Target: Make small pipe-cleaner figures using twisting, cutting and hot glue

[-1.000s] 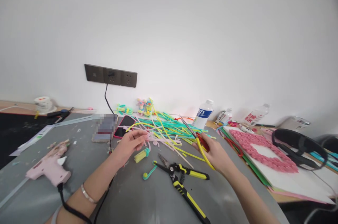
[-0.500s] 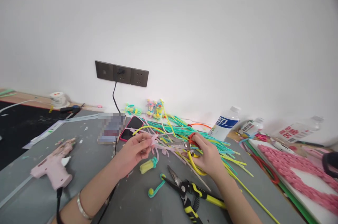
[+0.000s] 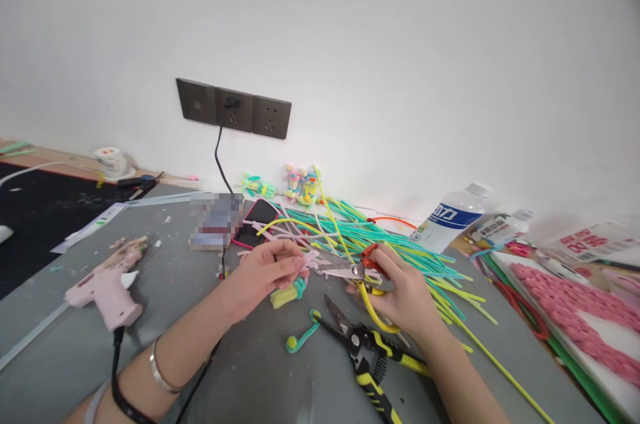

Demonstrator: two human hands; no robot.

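Pinched in the fingertips of my left hand (image 3: 267, 274) is a small pink fuzzy pipe-cleaner piece (image 3: 311, 260). My right hand (image 3: 405, 287) grips scissors (image 3: 356, 271) with red and yellow handles. The blades are parted and point left, their tips close to the pink piece; whether they touch it I cannot tell. Below my left hand lies a yellow pipe-cleaner bundle (image 3: 284, 295) with a teal band. A curled teal strip with yellow ends (image 3: 303, 339) rests nearer me. Beside it are black-and-yellow pliers-like cutters (image 3: 356, 342), jaws apart.
Many teal, yellow and pink pipe cleaners (image 3: 400, 245) spread behind my hands. Small figures (image 3: 301, 185) stand by the wall. A pink glue gun (image 3: 107, 284) with its cord lies left, and a phone (image 3: 257, 221) at the back. A bottle (image 3: 450, 217) leans right of the pipe cleaners.
The view has shifted slightly. My left hand, with the pink piece, sits closer to the scissors, above the yellow bundle. The pink strands that hung below my fingers no longer show, and the blades look wider apart.
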